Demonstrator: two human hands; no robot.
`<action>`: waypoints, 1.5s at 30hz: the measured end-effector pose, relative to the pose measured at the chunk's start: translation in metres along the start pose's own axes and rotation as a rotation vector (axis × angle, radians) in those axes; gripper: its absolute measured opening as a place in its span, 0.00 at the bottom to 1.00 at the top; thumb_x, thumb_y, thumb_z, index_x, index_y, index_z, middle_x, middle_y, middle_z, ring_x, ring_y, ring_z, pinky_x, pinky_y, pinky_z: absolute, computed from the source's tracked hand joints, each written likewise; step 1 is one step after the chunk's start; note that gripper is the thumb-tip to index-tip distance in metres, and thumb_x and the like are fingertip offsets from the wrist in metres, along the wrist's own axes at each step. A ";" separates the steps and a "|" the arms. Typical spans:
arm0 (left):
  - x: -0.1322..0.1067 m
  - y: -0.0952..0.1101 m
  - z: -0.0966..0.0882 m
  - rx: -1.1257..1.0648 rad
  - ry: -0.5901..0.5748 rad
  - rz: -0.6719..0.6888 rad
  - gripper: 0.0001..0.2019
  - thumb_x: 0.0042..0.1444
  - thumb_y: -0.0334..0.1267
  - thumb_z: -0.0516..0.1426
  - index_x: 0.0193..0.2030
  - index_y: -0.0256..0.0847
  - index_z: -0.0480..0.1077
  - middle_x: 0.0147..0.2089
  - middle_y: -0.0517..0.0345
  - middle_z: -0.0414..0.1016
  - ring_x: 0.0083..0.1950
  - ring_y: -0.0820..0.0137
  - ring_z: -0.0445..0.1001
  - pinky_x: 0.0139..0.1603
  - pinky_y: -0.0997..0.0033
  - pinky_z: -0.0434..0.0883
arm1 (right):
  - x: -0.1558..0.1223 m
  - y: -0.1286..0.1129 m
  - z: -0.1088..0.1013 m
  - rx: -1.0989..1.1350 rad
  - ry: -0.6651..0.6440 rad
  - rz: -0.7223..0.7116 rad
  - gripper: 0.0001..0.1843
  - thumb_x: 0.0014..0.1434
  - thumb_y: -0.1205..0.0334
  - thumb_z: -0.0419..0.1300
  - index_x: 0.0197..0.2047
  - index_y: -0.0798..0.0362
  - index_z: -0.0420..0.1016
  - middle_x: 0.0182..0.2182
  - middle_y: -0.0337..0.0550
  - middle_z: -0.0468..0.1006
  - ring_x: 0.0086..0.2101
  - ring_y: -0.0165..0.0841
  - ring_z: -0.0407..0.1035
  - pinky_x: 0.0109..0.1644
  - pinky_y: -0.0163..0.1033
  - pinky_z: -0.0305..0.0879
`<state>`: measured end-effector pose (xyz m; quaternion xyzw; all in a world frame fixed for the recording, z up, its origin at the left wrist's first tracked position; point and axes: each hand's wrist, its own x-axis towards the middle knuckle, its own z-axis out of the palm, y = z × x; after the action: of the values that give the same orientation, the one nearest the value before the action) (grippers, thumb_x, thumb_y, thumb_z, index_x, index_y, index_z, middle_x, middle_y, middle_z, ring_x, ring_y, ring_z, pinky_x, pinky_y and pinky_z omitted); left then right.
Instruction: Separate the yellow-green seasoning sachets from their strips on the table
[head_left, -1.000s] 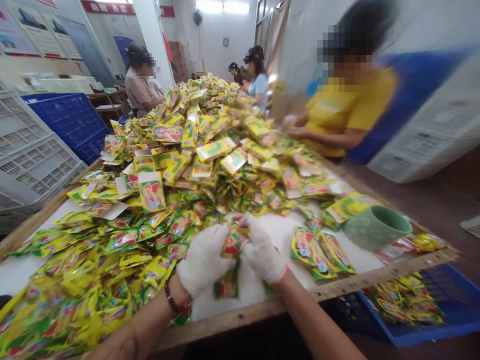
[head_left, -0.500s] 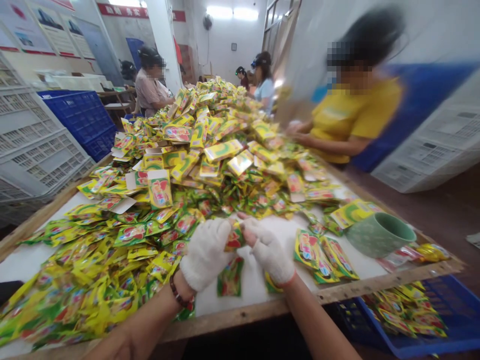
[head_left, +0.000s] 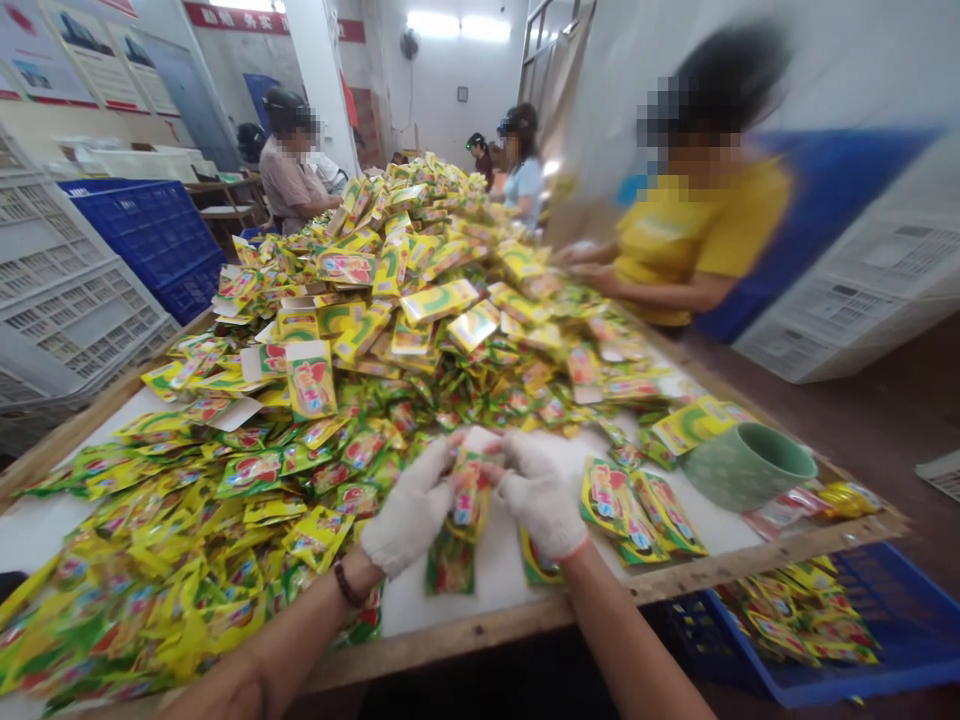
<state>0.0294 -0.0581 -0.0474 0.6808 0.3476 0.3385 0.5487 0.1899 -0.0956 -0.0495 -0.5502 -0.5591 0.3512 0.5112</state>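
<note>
In the head view, a small yellow and red printed box (head_left: 469, 497) is held upright between my hands, a pale flap showing at its top. My left hand (head_left: 411, 512), in a white glove with bare fingertips, closes on its left side. From the right, my gloved right hand (head_left: 543, 498) pinches its upper edge. Just below the box, a green and red packet (head_left: 451, 566) lies on the white tabletop. Another packet (head_left: 538, 562) is partly hidden under my right wrist. Several flat packets (head_left: 628, 510) lie to the right of that hand.
A large heap of boxes and packets (head_left: 435, 290) fills the table's middle, with loose packets (head_left: 195, 570) at left. A green cup-like container (head_left: 739, 470) stands near the right edge. Below it is a blue crate (head_left: 892, 640) holding packets. A co-worker in yellow (head_left: 697, 240) works at right.
The box between my hands has turned so its printed face shows more fully, with the pale flap now visible. My right fingers have shifted to its upper edge. The view has swung slightly.
</note>
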 end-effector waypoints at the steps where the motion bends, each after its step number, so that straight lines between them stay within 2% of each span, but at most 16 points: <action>1: 0.000 0.000 0.002 -0.148 0.021 -0.038 0.20 0.57 0.40 0.55 0.56 0.43 0.58 0.49 0.51 0.74 0.46 0.65 0.74 0.45 0.64 0.72 | -0.003 -0.001 0.001 0.031 0.089 0.061 0.13 0.54 0.57 0.61 0.43 0.52 0.71 0.35 0.42 0.76 0.37 0.36 0.72 0.40 0.40 0.70; 3: 0.000 -0.001 0.007 -0.341 0.040 -0.070 0.24 0.54 0.41 0.59 0.55 0.43 0.56 0.46 0.53 0.74 0.41 0.67 0.75 0.40 0.67 0.73 | -0.009 -0.002 0.004 0.090 0.204 0.138 0.13 0.52 0.56 0.62 0.39 0.51 0.67 0.30 0.38 0.75 0.30 0.33 0.70 0.33 0.37 0.68; 6: -0.002 -0.004 0.013 -0.381 0.040 -0.059 0.23 0.48 0.40 0.64 0.49 0.43 0.60 0.40 0.58 0.74 0.37 0.71 0.74 0.38 0.71 0.72 | -0.018 0.001 0.003 0.209 0.202 0.143 0.13 0.52 0.54 0.61 0.37 0.51 0.66 0.32 0.40 0.74 0.31 0.33 0.70 0.36 0.37 0.68; 9: -0.005 -0.006 0.014 -0.338 -0.049 -0.085 0.17 0.48 0.39 0.64 0.42 0.41 0.64 0.35 0.61 0.72 0.35 0.72 0.71 0.37 0.72 0.71 | -0.028 0.006 -0.003 0.177 0.169 0.168 0.14 0.52 0.54 0.61 0.40 0.53 0.69 0.33 0.42 0.75 0.33 0.34 0.70 0.38 0.38 0.68; 12: -0.008 -0.005 0.011 -0.166 -0.120 -0.115 0.08 0.51 0.39 0.61 0.34 0.38 0.67 0.31 0.61 0.71 0.33 0.74 0.69 0.35 0.74 0.69 | -0.038 0.007 -0.011 0.002 0.082 0.175 0.09 0.54 0.55 0.59 0.32 0.53 0.71 0.29 0.39 0.73 0.32 0.33 0.68 0.38 0.37 0.66; 14: -0.008 -0.004 0.011 -0.047 -0.097 -0.123 0.07 0.51 0.38 0.60 0.29 0.37 0.68 0.29 0.61 0.69 0.32 0.74 0.67 0.33 0.75 0.67 | -0.042 0.008 -0.013 -0.054 0.043 0.171 0.10 0.55 0.56 0.59 0.27 0.53 0.69 0.26 0.37 0.70 0.31 0.32 0.66 0.37 0.36 0.65; 16: -0.007 -0.004 0.011 -0.084 -0.073 -0.133 0.08 0.50 0.39 0.61 0.34 0.37 0.68 0.29 0.61 0.69 0.31 0.74 0.67 0.32 0.75 0.67 | -0.043 0.010 -0.013 0.017 0.055 0.180 0.08 0.54 0.56 0.59 0.32 0.53 0.69 0.26 0.36 0.69 0.30 0.31 0.65 0.35 0.35 0.64; 19: -0.006 -0.006 0.012 -0.219 -0.121 -0.145 0.17 0.48 0.40 0.62 0.44 0.40 0.66 0.30 0.63 0.69 0.30 0.74 0.68 0.32 0.75 0.68 | -0.042 0.011 -0.011 0.165 0.045 0.199 0.16 0.54 0.58 0.58 0.46 0.53 0.68 0.29 0.36 0.70 0.30 0.31 0.66 0.34 0.34 0.65; 22: -0.006 -0.006 0.010 -0.058 -0.142 -0.163 0.10 0.47 0.39 0.62 0.35 0.37 0.71 0.31 0.60 0.71 0.32 0.72 0.69 0.34 0.73 0.68 | -0.043 0.007 -0.012 0.035 -0.024 0.164 0.09 0.56 0.58 0.57 0.37 0.53 0.72 0.30 0.39 0.73 0.33 0.33 0.68 0.39 0.36 0.65; 24: -0.009 -0.003 0.008 0.090 -0.120 -0.155 0.06 0.48 0.38 0.60 0.31 0.37 0.72 0.31 0.59 0.73 0.34 0.71 0.69 0.36 0.73 0.67 | -0.044 0.000 -0.015 -0.068 -0.042 0.121 0.10 0.59 0.57 0.55 0.32 0.53 0.74 0.30 0.40 0.75 0.34 0.33 0.68 0.39 0.36 0.65; 28: -0.018 0.007 0.006 0.254 -0.112 -0.083 0.11 0.55 0.42 0.55 0.27 0.38 0.71 0.27 0.62 0.69 0.31 0.72 0.65 0.32 0.75 0.63 | -0.047 -0.012 -0.018 -0.087 -0.071 0.092 0.13 0.61 0.56 0.54 0.31 0.53 0.74 0.26 0.38 0.74 0.31 0.31 0.67 0.35 0.33 0.63; 35: -0.028 0.013 0.009 0.271 -0.009 -0.113 0.15 0.59 0.44 0.52 0.25 0.38 0.66 0.23 0.64 0.63 0.27 0.74 0.62 0.27 0.76 0.60 | -0.045 -0.013 -0.014 -0.054 -0.076 0.122 0.09 0.58 0.58 0.56 0.31 0.54 0.72 0.25 0.35 0.71 0.28 0.29 0.65 0.33 0.32 0.62; 38: -0.035 0.010 0.006 0.420 -0.062 0.057 0.17 0.63 0.42 0.48 0.26 0.39 0.68 0.24 0.62 0.67 0.28 0.74 0.65 0.29 0.75 0.62 | -0.047 -0.009 -0.018 -0.092 -0.119 0.052 0.11 0.61 0.59 0.55 0.30 0.54 0.74 0.26 0.37 0.72 0.31 0.31 0.67 0.35 0.34 0.63; 41: -0.044 0.008 0.002 0.706 -0.117 0.405 0.13 0.63 0.38 0.48 0.38 0.40 0.74 0.33 0.56 0.75 0.34 0.70 0.72 0.36 0.73 0.68 | -0.051 -0.005 -0.026 -0.125 -0.188 -0.105 0.10 0.62 0.61 0.55 0.35 0.53 0.78 0.32 0.41 0.77 0.36 0.34 0.71 0.42 0.37 0.66; 43: -0.050 0.007 0.001 0.890 -0.102 0.576 0.13 0.61 0.35 0.49 0.47 0.41 0.72 0.39 0.52 0.77 0.39 0.67 0.75 0.39 0.70 0.71 | -0.053 -0.005 -0.030 -0.166 -0.219 -0.221 0.09 0.62 0.63 0.56 0.39 0.51 0.79 0.35 0.44 0.78 0.38 0.35 0.72 0.45 0.39 0.67; 45: -0.055 0.005 0.002 1.043 -0.054 0.644 0.15 0.60 0.32 0.48 0.49 0.40 0.71 0.41 0.51 0.78 0.40 0.65 0.76 0.39 0.68 0.73 | -0.056 -0.007 -0.031 -0.249 -0.244 -0.304 0.09 0.61 0.64 0.57 0.41 0.51 0.79 0.36 0.46 0.77 0.40 0.36 0.72 0.45 0.39 0.68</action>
<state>0.0029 -0.1064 -0.0469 0.9388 0.2302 0.2554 0.0218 0.2108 -0.1563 -0.0462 -0.4718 -0.7324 0.2623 0.4150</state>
